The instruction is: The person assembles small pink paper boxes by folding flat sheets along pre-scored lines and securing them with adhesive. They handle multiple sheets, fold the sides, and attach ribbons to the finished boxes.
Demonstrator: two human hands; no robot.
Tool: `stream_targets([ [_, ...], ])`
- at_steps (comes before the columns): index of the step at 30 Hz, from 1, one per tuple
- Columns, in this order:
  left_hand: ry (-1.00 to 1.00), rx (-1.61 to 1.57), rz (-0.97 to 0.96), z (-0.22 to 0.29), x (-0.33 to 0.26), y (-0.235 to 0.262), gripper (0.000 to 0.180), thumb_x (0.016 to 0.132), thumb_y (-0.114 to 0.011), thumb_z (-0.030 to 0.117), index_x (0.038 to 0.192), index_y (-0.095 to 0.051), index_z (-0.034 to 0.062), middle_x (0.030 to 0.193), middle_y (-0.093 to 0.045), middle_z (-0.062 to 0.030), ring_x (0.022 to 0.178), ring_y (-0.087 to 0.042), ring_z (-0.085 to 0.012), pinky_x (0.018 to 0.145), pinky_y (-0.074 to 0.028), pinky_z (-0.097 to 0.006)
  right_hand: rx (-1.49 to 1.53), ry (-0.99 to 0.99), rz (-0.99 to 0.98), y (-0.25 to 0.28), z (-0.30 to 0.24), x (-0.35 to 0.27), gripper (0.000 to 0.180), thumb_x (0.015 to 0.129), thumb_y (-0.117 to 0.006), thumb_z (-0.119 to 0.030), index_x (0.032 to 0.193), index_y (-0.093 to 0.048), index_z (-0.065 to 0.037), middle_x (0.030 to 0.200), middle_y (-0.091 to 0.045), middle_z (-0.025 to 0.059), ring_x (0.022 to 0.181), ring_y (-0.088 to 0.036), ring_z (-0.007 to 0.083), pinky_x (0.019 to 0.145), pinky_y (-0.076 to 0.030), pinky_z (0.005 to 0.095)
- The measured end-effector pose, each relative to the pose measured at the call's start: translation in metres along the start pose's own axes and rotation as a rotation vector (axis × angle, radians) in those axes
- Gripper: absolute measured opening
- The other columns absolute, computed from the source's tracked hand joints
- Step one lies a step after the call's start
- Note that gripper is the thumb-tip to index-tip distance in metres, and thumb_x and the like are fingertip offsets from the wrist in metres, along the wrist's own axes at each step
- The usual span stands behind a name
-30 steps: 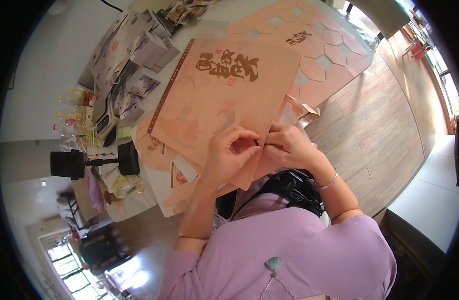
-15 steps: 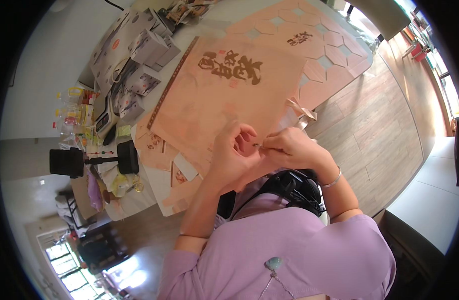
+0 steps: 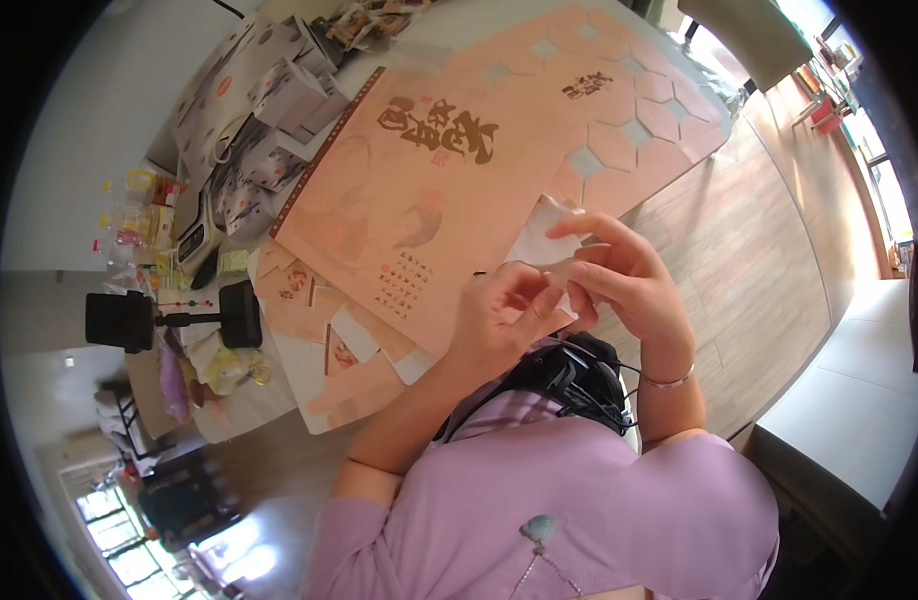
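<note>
A large peach bag-like paper piece [image 3: 379, 210] with dark brown lettering lies flat on the table in front of me. At its near right corner, my left hand [image 3: 504, 315] is closed, thumb against curled fingers. A small dark tip sticks out by its knuckles; what it holds is mostly hidden. Close on the right is my right hand [image 3: 629, 280], its index finger and thumb apart and other fingers bent toward the left hand. Behind and between the hands shows a whitish, creased piece [image 3: 544, 235], perhaps the bag's side or lining.
A peach sheet with cut-out octagons [image 3: 659, 100] lies under the far right side. Patterned grey boxes [image 3: 289, 95] are stacked at the far left, bottles [image 3: 139, 220] nearer. A black stand [image 3: 189, 320] is at the left; peach card pieces [image 3: 349, 345] lie by it.
My right hand has drawn back from its pinch near the left hand and its fingers have spread. The pale ribbon loops beside it no longer show. The paper's lower print is now uncovered.
</note>
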State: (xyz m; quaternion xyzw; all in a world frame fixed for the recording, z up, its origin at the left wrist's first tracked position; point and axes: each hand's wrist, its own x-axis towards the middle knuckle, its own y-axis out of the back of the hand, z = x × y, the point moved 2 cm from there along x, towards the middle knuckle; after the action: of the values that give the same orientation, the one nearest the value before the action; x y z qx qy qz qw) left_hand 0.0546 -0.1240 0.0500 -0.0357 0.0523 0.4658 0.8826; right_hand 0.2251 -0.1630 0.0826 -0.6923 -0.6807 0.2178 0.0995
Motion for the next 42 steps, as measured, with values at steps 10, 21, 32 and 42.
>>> stream_targets([
  [10,-0.197,0.649,-0.064,-0.002,0.026,0.044,0.013,0.079,-0.071,-0.005,0.092,-0.072,-0.0013,0.082,-0.062,-0.0045,0.068,-0.055,-0.0124,0.059,-0.042,-0.025,0.545,0.58,-0.414,0.051,-0.01,-0.023,0.051,0.083,-0.033,-0.004,0.129,-0.046,0.014,0.122,-0.06,0.0331,0.092,-0.07,0.0381,0.081,-0.056,0.0468],
  [21,0.063,0.161,-0.382,0.044,0.048,0.017,0.011,0.082,-0.076,0.008,0.089,-0.073,-0.0001,0.075,-0.066,-0.002,0.064,-0.054,-0.0068,0.058,-0.043,-0.025,-0.145,0.211,0.156,0.045,0.013,0.012,0.04,0.099,-0.052,-0.008,0.137,-0.045,0.001,0.098,-0.069,0.0117,0.078,-0.069,0.0164,0.068,-0.052,0.026],
  [32,-0.113,0.371,-0.44,0.08,0.062,0.011,0.011,0.086,-0.074,0.011,0.092,-0.072,0.0018,0.07,-0.06,0.0052,0.059,-0.043,-0.0009,0.051,-0.032,-0.02,-0.627,0.525,0.151,0.01,-0.012,-0.003,0.023,0.09,-0.063,-0.009,0.111,-0.061,0.001,0.088,-0.063,0.0072,0.077,-0.063,0.0152,0.072,-0.05,0.0298],
  [42,0.009,0.272,-0.418,0.034,0.041,0.055,0.004,0.084,-0.074,0.002,0.086,-0.07,0.0011,0.072,-0.057,0.0045,0.063,-0.045,-0.0027,0.055,-0.033,-0.021,-0.1,0.248,-0.118,0.083,-0.007,-0.022,0.04,0.099,-0.057,-0.025,0.066,-0.053,-0.003,0.058,-0.048,-0.0004,0.054,-0.049,0.0091,0.052,-0.036,0.0242],
])
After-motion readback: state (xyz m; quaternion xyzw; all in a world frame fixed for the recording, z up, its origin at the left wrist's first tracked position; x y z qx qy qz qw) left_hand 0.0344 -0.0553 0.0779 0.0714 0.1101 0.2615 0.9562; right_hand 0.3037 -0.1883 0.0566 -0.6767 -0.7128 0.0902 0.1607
